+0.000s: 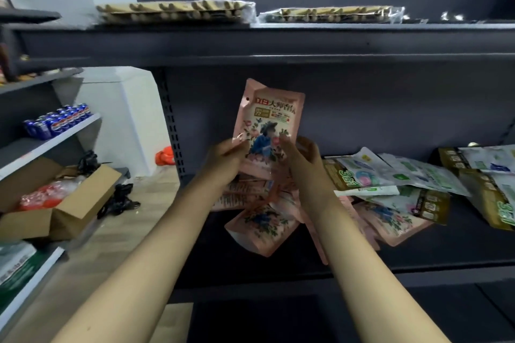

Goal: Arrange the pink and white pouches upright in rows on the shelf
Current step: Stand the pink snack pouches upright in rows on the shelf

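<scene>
A pink pouch (271, 117) with a floral print is held upright above the dark grey shelf (418, 259). My left hand (227, 154) grips its lower left edge and my right hand (302, 156) its lower right edge. Under my hands lies a loose heap of pink pouches (262, 227), flat and overlapping. More pink pouches (390, 221) lie to the right, partly covered by white pouches (404, 172) and gold-green packs (434, 205).
Flat packs of wafer sticks (175, 11) lie on the shelf above. To the left stands a grey rack with blue cans (58, 121), an open cardboard box (61, 200) below it, and an orange object (165, 157) on the floor.
</scene>
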### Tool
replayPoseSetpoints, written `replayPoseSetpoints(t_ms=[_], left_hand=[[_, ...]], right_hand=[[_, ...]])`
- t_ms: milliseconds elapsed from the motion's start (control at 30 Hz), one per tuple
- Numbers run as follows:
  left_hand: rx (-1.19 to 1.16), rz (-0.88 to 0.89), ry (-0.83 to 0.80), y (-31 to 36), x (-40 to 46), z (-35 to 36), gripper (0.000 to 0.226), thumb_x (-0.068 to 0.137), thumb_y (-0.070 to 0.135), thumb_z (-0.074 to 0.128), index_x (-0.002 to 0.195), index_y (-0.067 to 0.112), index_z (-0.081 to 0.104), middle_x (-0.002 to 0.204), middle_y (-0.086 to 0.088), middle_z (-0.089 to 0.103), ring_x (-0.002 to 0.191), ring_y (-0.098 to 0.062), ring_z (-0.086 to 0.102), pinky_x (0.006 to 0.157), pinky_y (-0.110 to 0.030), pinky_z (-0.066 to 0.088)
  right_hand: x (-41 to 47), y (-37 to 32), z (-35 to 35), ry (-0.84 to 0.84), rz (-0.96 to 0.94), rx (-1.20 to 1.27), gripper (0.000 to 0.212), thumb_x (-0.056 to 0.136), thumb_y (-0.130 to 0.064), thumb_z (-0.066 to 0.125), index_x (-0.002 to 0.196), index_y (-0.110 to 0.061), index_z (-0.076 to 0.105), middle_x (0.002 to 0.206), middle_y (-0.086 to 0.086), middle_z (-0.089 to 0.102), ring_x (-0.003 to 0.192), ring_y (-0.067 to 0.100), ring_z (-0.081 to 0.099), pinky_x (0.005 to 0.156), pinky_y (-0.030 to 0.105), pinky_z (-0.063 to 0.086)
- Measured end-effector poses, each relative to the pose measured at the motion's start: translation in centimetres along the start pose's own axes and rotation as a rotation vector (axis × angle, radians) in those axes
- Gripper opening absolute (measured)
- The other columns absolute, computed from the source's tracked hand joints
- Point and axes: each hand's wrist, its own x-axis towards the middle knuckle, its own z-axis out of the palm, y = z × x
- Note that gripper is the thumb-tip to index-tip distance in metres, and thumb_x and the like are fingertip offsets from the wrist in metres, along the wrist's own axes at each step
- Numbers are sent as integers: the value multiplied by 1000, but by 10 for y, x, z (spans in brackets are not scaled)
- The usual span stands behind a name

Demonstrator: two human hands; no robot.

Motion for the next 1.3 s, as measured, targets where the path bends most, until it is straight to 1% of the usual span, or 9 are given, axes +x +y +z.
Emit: replayPoseSetpoints(t_ms=[100,400,533,700,767,867,967,1133,1300], left_hand=[[-10,-6,-39,-5,-12,-7,16,93,25,55,84,26,68,77,7,74,77,-12,70,83,-36,53],[-21,-96,-78,-4,-32,-28,15,94,20,53,97,18,67,94,-5,71,86,-19,67,89,-39,52],[70,-91,-106,-1,-37,-29,23,96,19,48,118,16,55,110,-4,67,99,-17,64,88,-32,51],[301,-14,-285,9,-39,-31,45,86,7,63,124,25,48,107,12,60,99,0,58,77,-4,45],[420,-40,-239,9,-33,-34,44,83,8,67,123,18,52,111,4,62,106,-9,58,85,-13,44],[546,-37,-160,2,-11,-43,42,78,11,71,117,13,56,109,-2,64,104,-14,60,94,-27,45],[637,-36,-64,-15,17,-56,79,54,45,77,123,18,49,111,1,66,102,-13,63,94,-38,52],[630,-5,67,-30,45,-67,81,55,53,74,122,20,43,112,5,64,101,-13,63,89,-39,54],[615,106,256,-29,48,-61,57,72,30,78,114,8,46,115,-6,63,104,-22,62,78,-32,50]], right_hand=[[-8,3,11,-159,92,177,50,83,-30,69,126,-18,47,119,7,65,104,25,67,87,45,56],[-1,20,27,-180,75,150,34,81,-1,66,114,-8,62,110,17,70,102,35,67,94,58,49],[-1,18,25,-249,19,28,25,84,3,60,99,-14,69,105,14,72,98,32,68,89,48,54],[19,9,32,-377,-93,-264,20,86,-11,60,106,-11,66,100,9,73,92,23,70,83,40,57],[32,4,40,-438,-150,-463,30,85,-27,60,111,-14,64,104,8,72,96,22,70,89,46,55],[46,4,47,-569,-146,-509,35,87,-18,59,121,-12,55,114,10,67,105,22,65,94,45,52],[57,9,48,-680,-53,-478,60,81,-4,66,127,-22,34,128,5,56,117,17,56,98,42,49],[72,15,68,-494,-120,-623,47,83,-6,62,113,-19,27,96,-9,49,106,20,59,83,45,57],[83,37,91,-218,-127,-632,38,89,-11,59,119,-8,36,122,10,56,110,25,57,70,23,46]])
